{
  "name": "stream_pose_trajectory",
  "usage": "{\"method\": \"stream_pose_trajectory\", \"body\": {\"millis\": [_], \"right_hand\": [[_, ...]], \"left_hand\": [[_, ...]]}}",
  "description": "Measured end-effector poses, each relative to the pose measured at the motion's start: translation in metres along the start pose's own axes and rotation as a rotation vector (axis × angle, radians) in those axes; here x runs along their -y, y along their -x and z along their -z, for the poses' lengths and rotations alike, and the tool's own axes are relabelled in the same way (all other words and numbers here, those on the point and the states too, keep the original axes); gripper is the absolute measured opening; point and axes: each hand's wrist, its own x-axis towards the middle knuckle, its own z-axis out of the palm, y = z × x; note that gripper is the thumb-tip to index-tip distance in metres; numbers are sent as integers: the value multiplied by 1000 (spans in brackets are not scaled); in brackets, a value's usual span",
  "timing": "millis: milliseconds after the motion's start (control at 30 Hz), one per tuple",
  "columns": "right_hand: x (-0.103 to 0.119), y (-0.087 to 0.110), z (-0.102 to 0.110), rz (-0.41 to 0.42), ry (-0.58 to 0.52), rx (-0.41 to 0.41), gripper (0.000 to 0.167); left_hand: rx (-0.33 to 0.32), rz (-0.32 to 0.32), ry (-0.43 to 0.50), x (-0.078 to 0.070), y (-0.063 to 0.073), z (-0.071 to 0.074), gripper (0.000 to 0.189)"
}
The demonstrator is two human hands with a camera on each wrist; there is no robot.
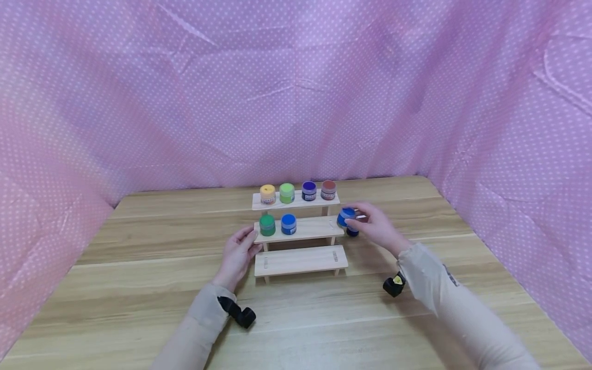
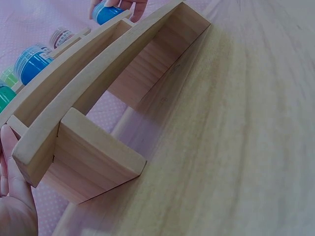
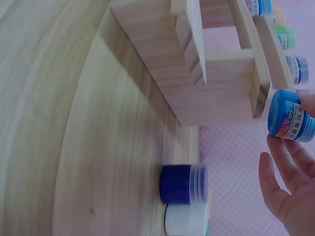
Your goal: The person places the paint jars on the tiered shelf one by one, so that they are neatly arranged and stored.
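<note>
A three-step wooden rack stands on the table. My right hand pinches a blue paint jar between thumb and fingers, by the right end of the middle step. The right wrist view shows that jar tilted, its printed label showing. My left hand rests at the rack's left end, with fairly straight fingers against the wood. A green jar and another blue jar sit on the middle step's left half.
On the top step stand yellow, light green, violet and brown jars. A dark blue jar and a whitish jar stand on the table right of the rack. Polka-dot cloth hangs behind.
</note>
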Motion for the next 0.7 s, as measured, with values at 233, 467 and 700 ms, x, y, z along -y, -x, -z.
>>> {"method": "stream_pose_trajectory", "body": {"millis": [233,467,700], "right_hand": [[11,0,-6,-3,5,7,38],[16,-2,-13,-7,-16,37,38],[20,-4,-19,37,-8,39,38]], "left_hand": [[5,1,-13,-1,0,0,25],[7,0,-12,0,-1,-1,23],[3,10,-32,1,-1,0,30]]}}
